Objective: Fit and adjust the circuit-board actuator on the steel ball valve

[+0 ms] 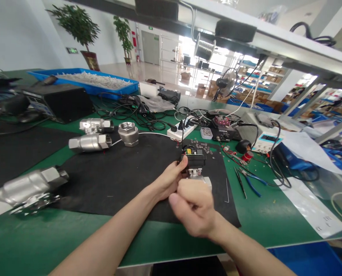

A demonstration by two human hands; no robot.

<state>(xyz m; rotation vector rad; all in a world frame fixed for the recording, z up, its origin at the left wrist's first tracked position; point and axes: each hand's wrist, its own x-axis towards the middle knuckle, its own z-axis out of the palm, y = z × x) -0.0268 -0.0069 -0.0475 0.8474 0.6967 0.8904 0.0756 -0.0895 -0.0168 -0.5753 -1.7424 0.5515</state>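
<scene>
On the black mat (125,180) stands a small black actuator housing (196,160) with its top off, a yellow part and wires showing inside. Beneath it sits a metal valve body (207,181), partly covered by my hands. My left hand (172,178) grips the housing's left side, thumb up along its edge. Nearer to me, my right hand (195,207) is closed in a fist in front of the valve; whatever its fingers hold, if anything, is hidden. An L-shaped hex key (227,191) lies right of my hands.
Several steel valves (89,142) and a hex fitting (128,134) are at left. Tweezers (240,182) and blue-handled pliers (254,184) lie at right. Behind are a power strip (182,129), a screw box (206,133) and cables. A solder spool (204,48) hangs from the shelf.
</scene>
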